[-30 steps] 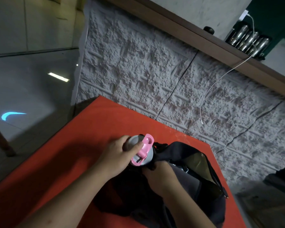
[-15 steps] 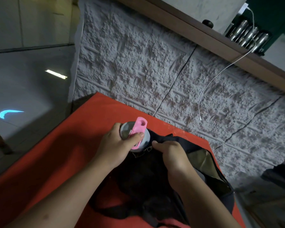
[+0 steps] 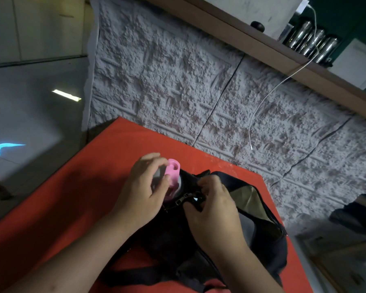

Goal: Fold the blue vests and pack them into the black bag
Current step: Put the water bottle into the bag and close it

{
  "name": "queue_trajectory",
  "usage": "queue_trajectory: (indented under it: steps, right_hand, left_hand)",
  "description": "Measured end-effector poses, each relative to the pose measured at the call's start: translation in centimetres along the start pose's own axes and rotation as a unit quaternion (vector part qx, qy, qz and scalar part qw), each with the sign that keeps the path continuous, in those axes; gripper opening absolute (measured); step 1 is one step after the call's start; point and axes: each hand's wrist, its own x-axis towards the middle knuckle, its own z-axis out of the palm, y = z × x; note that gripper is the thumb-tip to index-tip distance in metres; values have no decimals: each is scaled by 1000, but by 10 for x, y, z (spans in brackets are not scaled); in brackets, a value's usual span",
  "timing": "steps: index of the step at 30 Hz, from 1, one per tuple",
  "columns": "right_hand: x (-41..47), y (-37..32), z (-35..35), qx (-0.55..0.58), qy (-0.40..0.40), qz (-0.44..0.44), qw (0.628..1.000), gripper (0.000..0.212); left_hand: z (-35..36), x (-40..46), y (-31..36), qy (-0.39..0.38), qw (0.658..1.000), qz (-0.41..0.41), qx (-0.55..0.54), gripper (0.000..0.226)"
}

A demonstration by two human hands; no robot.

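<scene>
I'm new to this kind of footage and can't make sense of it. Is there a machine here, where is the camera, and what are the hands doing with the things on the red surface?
There is no machine. A person wears a wide-angle camera on the head, looking forward and down, so the one view shows their own two arms. On the red table, against a rough white wall, lies an open black bag. The left hand grips a bottle with a pink lid at the bag's near end. The right hand pinches the bag's edge near a zipper. No blue vests are visible. A white cable hangs down the wall from a wooden shelf.
</scene>
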Motion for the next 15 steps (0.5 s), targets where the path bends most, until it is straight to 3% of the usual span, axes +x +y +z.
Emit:
queue_trajectory:
  steps: [2, 6, 15]
  right_hand:
    - [-5, -6, 3, -80, -40, -40, 995, 41]
    - [0, -8, 16, -158, -57, -25, 986, 34]
    - [16, 8, 20, -103, 3, -31, 994, 14]
  left_hand:
    - [-3, -6, 5, -30, 998, 47, 21, 18]
    - [-1, -17, 5, -109, 988, 82, 78, 30]
    - [5, -16, 15, -152, 969, 99, 168, 25]
